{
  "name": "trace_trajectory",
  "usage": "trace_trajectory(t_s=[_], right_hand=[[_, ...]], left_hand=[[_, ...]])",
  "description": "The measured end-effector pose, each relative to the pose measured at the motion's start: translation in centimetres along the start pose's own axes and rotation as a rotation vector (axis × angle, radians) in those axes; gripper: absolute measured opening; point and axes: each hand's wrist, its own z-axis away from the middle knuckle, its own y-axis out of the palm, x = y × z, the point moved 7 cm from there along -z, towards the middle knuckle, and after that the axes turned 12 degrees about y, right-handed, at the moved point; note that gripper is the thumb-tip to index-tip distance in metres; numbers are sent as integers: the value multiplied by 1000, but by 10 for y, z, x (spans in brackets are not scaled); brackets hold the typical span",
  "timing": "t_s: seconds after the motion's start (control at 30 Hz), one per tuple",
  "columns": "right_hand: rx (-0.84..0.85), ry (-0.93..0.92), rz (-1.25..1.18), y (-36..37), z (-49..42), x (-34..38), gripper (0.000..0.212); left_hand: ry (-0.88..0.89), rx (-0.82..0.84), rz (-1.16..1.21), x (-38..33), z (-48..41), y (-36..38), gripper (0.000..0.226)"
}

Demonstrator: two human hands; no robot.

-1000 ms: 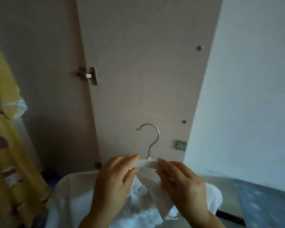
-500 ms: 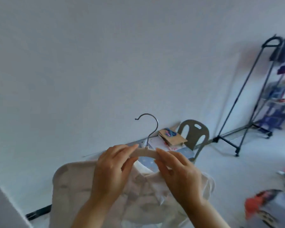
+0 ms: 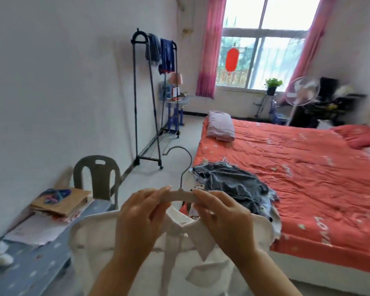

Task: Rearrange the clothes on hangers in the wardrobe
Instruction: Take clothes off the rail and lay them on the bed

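Hands hold a hanger (image 3: 181, 194) up in front of the person, near the foot of the bed (image 3: 297, 189). The left hand (image 3: 139, 218) has its grip closed on the left end of the pale bar. The right hand (image 3: 224, 218) has its grip closed on the right end. The two hands are close together, with the metal hook (image 3: 183, 165) standing up between them.

A white shirt (image 3: 107, 242) hangs on the hanger, below the hands. Its collar (image 3: 203, 238) sits under the right hand, and its shoulders spread out to both sides.

Just past the hands, a pile of dark blue clothes (image 3: 233, 184) lies on the near corner of the bed. The bed has a red cover. A folded pink blanket (image 3: 220, 126) rests on its far left corner.

To the left, a grey plastic chair (image 3: 98, 176) stands by the wall. Near it is a low counter (image 3: 30, 272) with a blue spotted cloth, and on it lie papers and a brown paper bag (image 3: 62, 201).

Further back, a black clothes rack (image 3: 150, 99) stands by the wall with blue clothes hung over its top. A window with pink curtains (image 3: 209, 48) is at the far end. A fan (image 3: 301, 91) stands near it.
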Motion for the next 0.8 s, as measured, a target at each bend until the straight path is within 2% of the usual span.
trace_trajectory(t_s=[0.33, 0.6, 0.8], right_hand=[[-95, 173, 293, -48, -28, -152, 25], [-79, 200, 328, -52, -81, -291, 28], [-62, 188, 259, -33, -131, -363, 26]], left_hand=[[56, 67, 342, -28, -61, 188, 27], [82, 74, 350, -44, -120, 327, 27], [8, 89, 321, -25, -162, 398, 28]])
